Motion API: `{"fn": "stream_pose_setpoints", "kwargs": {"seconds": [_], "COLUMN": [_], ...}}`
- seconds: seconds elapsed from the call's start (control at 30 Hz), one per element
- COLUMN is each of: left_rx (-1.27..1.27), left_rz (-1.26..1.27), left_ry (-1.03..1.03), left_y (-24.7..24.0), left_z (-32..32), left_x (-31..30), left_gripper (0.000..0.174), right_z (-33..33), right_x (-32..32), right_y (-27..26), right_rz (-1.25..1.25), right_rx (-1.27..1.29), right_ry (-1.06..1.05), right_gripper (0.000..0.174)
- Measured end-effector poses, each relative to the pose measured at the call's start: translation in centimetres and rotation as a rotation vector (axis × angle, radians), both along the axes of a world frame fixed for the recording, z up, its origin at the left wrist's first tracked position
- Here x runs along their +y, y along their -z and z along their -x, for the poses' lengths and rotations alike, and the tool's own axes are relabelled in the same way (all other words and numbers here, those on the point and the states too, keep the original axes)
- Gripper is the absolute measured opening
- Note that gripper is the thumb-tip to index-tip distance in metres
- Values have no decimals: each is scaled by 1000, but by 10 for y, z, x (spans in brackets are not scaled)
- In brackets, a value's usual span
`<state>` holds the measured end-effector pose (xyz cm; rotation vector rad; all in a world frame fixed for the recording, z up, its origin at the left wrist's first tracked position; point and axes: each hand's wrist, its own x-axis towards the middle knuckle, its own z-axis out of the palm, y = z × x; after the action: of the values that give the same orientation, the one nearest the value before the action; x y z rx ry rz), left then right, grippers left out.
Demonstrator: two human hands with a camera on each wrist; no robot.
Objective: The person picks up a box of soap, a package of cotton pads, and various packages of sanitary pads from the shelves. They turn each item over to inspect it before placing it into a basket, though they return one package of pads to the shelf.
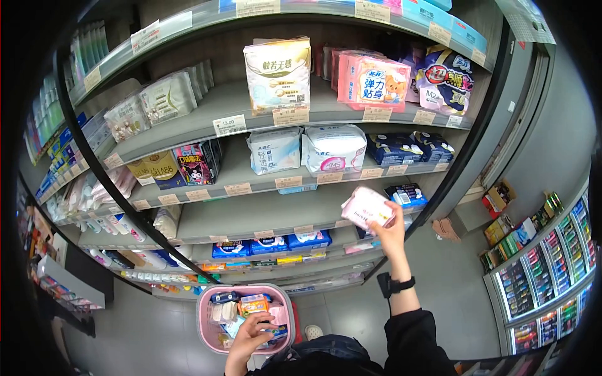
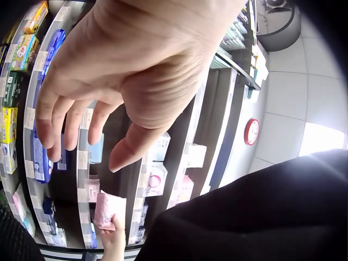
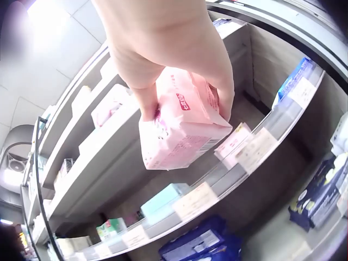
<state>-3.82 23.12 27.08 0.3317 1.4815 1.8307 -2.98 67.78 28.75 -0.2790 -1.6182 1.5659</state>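
Note:
The right hand [image 1: 390, 229] grips a pink package [image 1: 368, 208] in front of the lower middle shelf. In the right wrist view, thumb and fingers of the right hand [image 3: 168, 54] pinch the sides of that pink package [image 3: 182, 122]. Over the pink basket [image 1: 204, 319], low in the head view, hovers the left hand [image 1: 251, 338], its fingers relaxed and slightly bent, holding nothing. The left wrist view shows the left hand [image 2: 130, 70] with spread fingers, and the pink package [image 2: 109, 211] beyond it.
Several shelves carry packages, among them a white and gold pack [image 1: 278, 75], pink packs [image 1: 373, 81] and white packs [image 1: 334, 149]. Blue packs [image 1: 269, 244] lie on a lower shelf. The basket holds several items, including an orange pack [image 1: 254, 304]. A display rack [image 1: 545, 269] stands at right.

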Motion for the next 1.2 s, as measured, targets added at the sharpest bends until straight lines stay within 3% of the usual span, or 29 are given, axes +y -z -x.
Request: {"fn": "stream_pose_setpoints", "kwargs": {"seconds": [0.13, 0.2, 0.27, 0.33, 0.53, 0.67, 0.73, 0.8, 0.87, 0.93, 1.03, 1.2], "left_rx": [14, 11, 12, 19, -25, -24, -31, -16, -32, -40, -40, -55], "left_rz": [34, 39, 46, 45, 50, 61, 70, 42, 38, 22, 13, 14], "left_ry": [-56, -88, -120, -134, -231, -289, -313, -312, -327, -366, -378, -402], "left_y": [3, 4, 7, 8, 12, 12, 11, 13, 12, 16, 17, 16], "left_z": [-5, -9, -12, -15, -22, -23, -24, -25, -26, -26, -25, -25], "left_x": [8, 11, 12, 14, 13, 11, 11, 8, 6, 2, -5, -15], "left_gripper": [54, 54, 54, 53, 53, 52, 51, 51, 51, 51, 51, 51], "right_z": [30, 38, 44, 49, 67, 87, 101, 106, 112, 118, 128, 143], "right_x": [50, 58, 58, 57, 38, 38, 56, 65, 77, 83, 107, 142], "right_y": [4, -2, -4, -3, -26, -14, 3, -2, -6, -9, -10, 22], "right_rz": [-64, -490, -566, -887, -1014, -904, -809, -912, -942, -917, -877, -1026], "right_rx": [-19, -311, -292, -360, -592, -626, -568, -576, -653, -593, -763, -731], "right_ry": [13, 208, 255, 474, 558, 516, 595, 624, 490, 505, 239, 291], "right_gripper": [61, 55, 52, 53, 64, 74, 72, 64, 58, 52, 49, 48]}}
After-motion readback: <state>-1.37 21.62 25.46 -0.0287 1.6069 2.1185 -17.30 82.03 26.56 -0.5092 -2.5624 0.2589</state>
